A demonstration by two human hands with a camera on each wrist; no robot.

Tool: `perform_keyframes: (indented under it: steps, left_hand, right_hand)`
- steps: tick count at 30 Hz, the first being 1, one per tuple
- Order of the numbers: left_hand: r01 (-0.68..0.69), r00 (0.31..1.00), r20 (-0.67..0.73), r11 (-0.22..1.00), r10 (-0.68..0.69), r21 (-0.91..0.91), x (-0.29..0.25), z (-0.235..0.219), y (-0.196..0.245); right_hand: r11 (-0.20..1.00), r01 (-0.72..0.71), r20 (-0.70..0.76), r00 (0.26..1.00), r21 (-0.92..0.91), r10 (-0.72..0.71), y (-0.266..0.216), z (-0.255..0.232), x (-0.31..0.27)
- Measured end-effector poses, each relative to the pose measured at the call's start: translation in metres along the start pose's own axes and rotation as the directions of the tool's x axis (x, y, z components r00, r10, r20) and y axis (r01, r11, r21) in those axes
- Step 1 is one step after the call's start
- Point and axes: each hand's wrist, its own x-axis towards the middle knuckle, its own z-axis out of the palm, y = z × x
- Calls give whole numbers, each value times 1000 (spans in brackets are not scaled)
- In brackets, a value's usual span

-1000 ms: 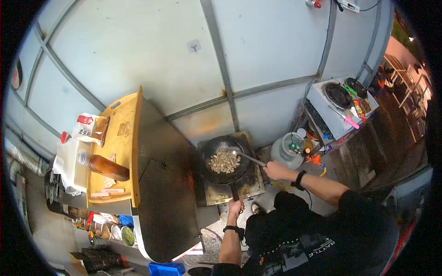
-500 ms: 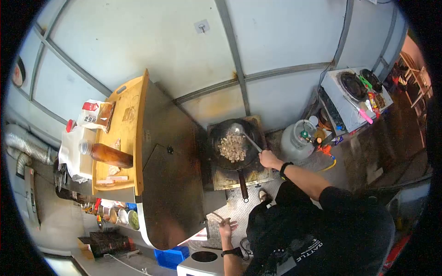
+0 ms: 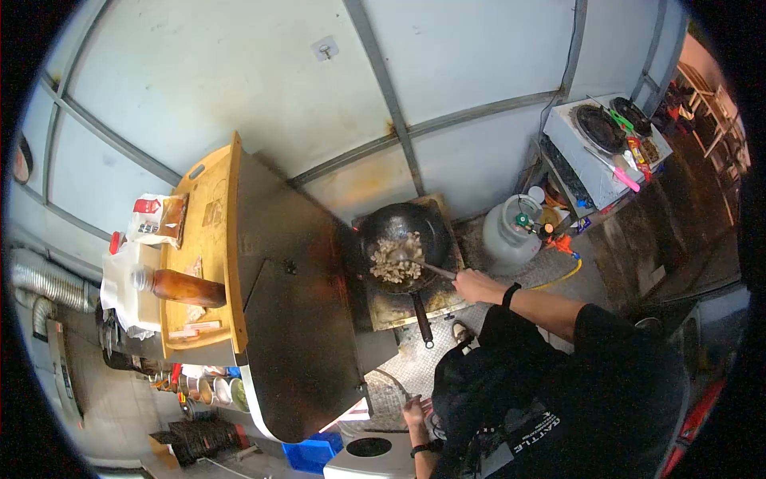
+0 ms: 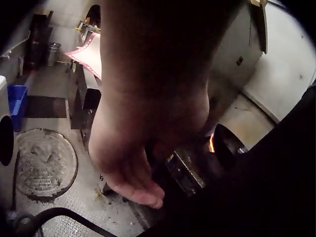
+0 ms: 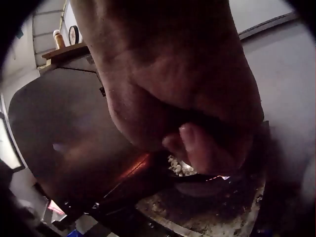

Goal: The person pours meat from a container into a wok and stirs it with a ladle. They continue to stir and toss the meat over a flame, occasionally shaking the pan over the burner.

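Observation:
My right hand (image 3: pixel 476 286) grips the handle of a metal ladle (image 3: pixel 437 271), whose bowl rests among small browned chunks of food (image 3: pixel 392 257) in a black wok (image 3: pixel 427 225). The right wrist view shows the curled fingers (image 5: pixel 200 148) with some chunks beyond them. The wok sits over a burner, where an orange flame (image 4: pixel 212 143) shows beside it in the left wrist view. Its dark handle (image 3: pixel 422 316) points toward me, with no hand on it. My left hand (image 3: pixel 412 410) hangs low near my body, fingers (image 4: pixel 133 192) loosely bent, holding nothing visible.
Left of the wok stands a dark metal cabinet (image 3: pixel 299 335), with a wooden tray (image 3: pixel 211 176) and a brown bottle (image 3: pixel 187 287) on top. A gas cylinder (image 3: pixel 511 239) is at right, near a white stove (image 3: pixel 586 160). A blue bin (image 3: pixel 311 453) lies below.
My left hand has let go of the wok handle and dropped toward my body. The ladle has moved from the wok's far side down into the food, shifting the chunks.

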Motion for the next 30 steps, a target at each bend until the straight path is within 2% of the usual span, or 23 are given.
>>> perform_keyframes:
  steps: [3,6,7,9,10,12,13,15,16,18,20,23,24,27,28,30]
  left_hand:
    - [-34,999,-8,999,33,-11,-8,0,8]
    - [-36,998,-52,998,33,-54,-17,4,14]
    - [-43,996,-77,997,39,-59,-22,7,18]
    - [-62,998,-35,995,59,-82,-14,3,8]
    - [-70,998,-15,993,69,-92,-9,-1,1]
    - [-110,994,25,994,110,2,-4,-4,-7]
    - [-129,991,44,990,127,53,-5,-7,-9]
    - [-73,997,10,989,72,125,-9,-5,-5]
    - [-44,999,-8,986,46,163,-11,-4,-3]
    - [-97,995,36,985,92,142,-7,-4,-5]
    - [-93,994,70,993,87,79,5,-5,-9]
    - [-142,981,144,987,130,75,16,-4,-4]
    - [-57,998,35,997,58,-42,-2,11,15]
    - [-90,989,113,993,98,-79,15,12,22]
    - [-118,986,110,991,124,-58,42,10,13]
    - [-165,973,166,986,158,30,63,16,38]
  right_hand:
    - [979,-181,-93,977,95,190,-5,1,10]
    - [989,-128,-208,968,67,140,29,43,40]
    - [979,-173,-122,975,110,186,24,40,38]
    - [944,-271,57,962,186,265,16,35,37]
    - [954,-240,42,971,180,236,15,31,36]
    - [972,-173,11,985,160,174,18,20,39]
    - [976,-150,-62,985,157,162,19,25,46]
    - [983,-108,-209,968,147,137,21,40,73]
    - [974,-184,-184,961,135,207,17,45,89]
    - [994,-103,-71,992,30,105,19,50,93]
    - [977,128,-23,991,-171,-134,21,54,83]
    - [986,125,-40,991,-114,-130,23,40,46]
    - [966,172,-22,984,-194,-179,29,32,36]
    - [929,150,-46,984,-337,-175,5,-16,-14]
    - [914,159,-27,983,-374,-183,5,-18,-24]
    - [875,179,10,981,-450,-196,12,-13,-44]
